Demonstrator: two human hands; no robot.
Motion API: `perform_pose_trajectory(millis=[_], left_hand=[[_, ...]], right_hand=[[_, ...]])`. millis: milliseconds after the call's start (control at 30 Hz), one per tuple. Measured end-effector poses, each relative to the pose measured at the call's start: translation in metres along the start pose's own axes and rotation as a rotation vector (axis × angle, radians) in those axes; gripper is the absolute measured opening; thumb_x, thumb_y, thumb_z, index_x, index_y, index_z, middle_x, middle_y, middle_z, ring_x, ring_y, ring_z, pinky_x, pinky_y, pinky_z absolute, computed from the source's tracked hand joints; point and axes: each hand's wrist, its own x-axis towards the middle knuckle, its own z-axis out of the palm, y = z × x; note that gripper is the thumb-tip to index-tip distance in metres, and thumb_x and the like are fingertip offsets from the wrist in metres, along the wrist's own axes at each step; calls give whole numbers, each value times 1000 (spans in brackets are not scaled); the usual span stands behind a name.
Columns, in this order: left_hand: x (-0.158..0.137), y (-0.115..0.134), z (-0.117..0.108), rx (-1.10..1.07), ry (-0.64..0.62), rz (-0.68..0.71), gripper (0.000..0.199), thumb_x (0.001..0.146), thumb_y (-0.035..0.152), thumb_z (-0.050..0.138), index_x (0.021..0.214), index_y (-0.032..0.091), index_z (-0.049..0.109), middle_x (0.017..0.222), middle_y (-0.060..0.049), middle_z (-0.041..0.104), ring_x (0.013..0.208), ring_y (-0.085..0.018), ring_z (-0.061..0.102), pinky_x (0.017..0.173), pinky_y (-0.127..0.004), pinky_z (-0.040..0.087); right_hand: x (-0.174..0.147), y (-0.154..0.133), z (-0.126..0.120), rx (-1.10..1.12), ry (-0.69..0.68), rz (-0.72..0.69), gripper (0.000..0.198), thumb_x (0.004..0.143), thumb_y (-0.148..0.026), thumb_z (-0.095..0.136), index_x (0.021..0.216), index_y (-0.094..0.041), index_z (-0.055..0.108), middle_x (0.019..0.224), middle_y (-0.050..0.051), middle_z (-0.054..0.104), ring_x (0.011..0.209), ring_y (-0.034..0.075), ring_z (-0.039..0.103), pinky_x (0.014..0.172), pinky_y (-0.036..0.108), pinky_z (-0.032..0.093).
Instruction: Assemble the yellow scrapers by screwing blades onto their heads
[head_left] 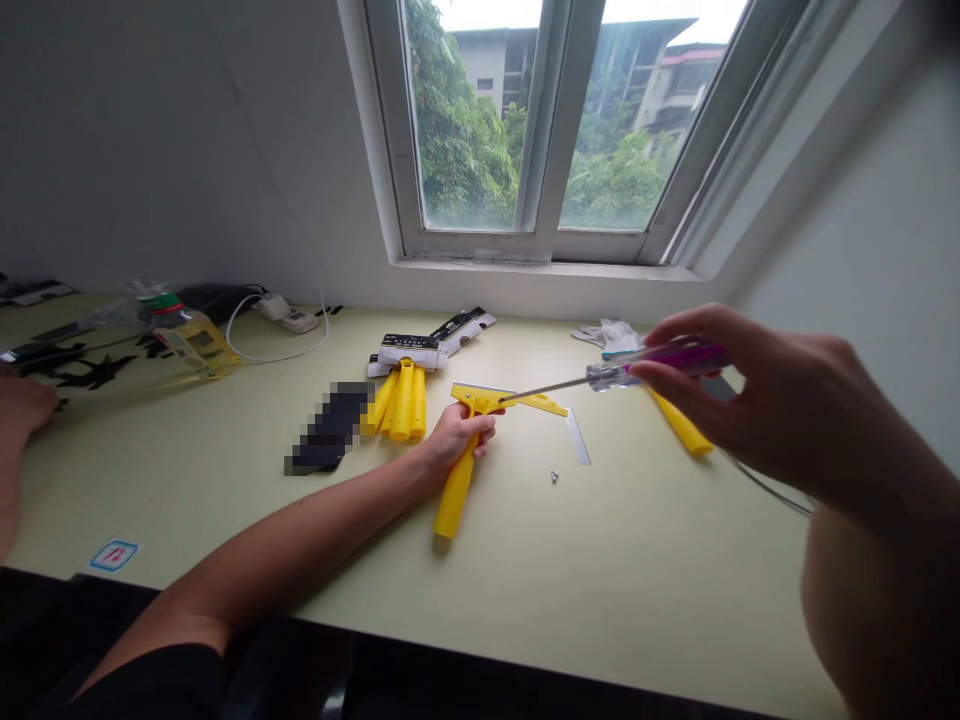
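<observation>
My left hand is wrapped round the upper handle of a yellow scraper, whose wide head with a metal blade edge points away from me. In my right hand is a screwdriver with a clear and purple handle. Its tip meets the scraper's head near the right end, at a screw spot too small to make out. Just right of the head lies a loose yellow piece, and beside that a flat metal blade. Small screws rest on the table nearer to me.
Several yellow handles with black-and-white cards lie behind my left arm, beside a dark, pixelated flat object. White gloves and another yellow handle are at right. A bottle stands left, near another person's hand.
</observation>
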Motion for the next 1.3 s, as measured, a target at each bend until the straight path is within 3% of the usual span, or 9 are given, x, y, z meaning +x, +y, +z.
perform_pose_trajectory(millis=[200,500,867,1033,1100,1233,1300], left_hand=[[3,-3,-1,45,30,16,27,71,20,65,94,8,61,62,3,47,49,-6,40,39,-18,32],[4,-4,1,89,121,92,24,74,20,62,94,8,59,60,3,45,49,-8,40,36,-18,32],[4,-6,-1,82,135,108,22,76,19,60,94,8,57,60,3,45,48,-7,39,37,-18,32],[2,-4,2,93,122,114,22,74,22,63,91,10,56,59,3,44,48,-7,39,36,-17,31],[1,-3,3,97,118,121,23,74,23,64,91,10,57,59,3,45,48,-7,40,36,-17,31],[2,-6,3,114,139,108,21,74,22,64,89,11,56,59,4,46,45,-6,40,36,-17,30],[4,-8,2,121,146,90,18,74,21,63,87,11,55,59,4,46,44,-6,40,35,-17,31]], right_hand=[[0,-5,1,-117,64,63,31,84,-53,57,84,-22,60,58,0,65,50,18,65,45,26,42],[1,13,-4,-10,-115,-152,21,87,-39,55,101,-24,60,79,1,72,57,14,66,50,23,46],[3,24,0,56,-160,-113,22,84,-39,61,102,-26,64,80,-1,72,61,13,66,53,23,49],[1,21,-4,133,-165,-219,19,88,-33,56,106,-32,65,106,2,69,83,18,67,69,29,52],[0,18,-4,85,-138,-192,21,88,-38,56,106,-30,64,98,4,71,76,20,67,65,30,51],[-1,10,1,-125,-74,2,33,89,-53,49,89,-23,61,55,0,62,41,16,53,43,28,38],[0,8,4,-89,-122,80,31,92,-49,44,96,-21,57,61,1,63,44,16,55,44,27,40]])
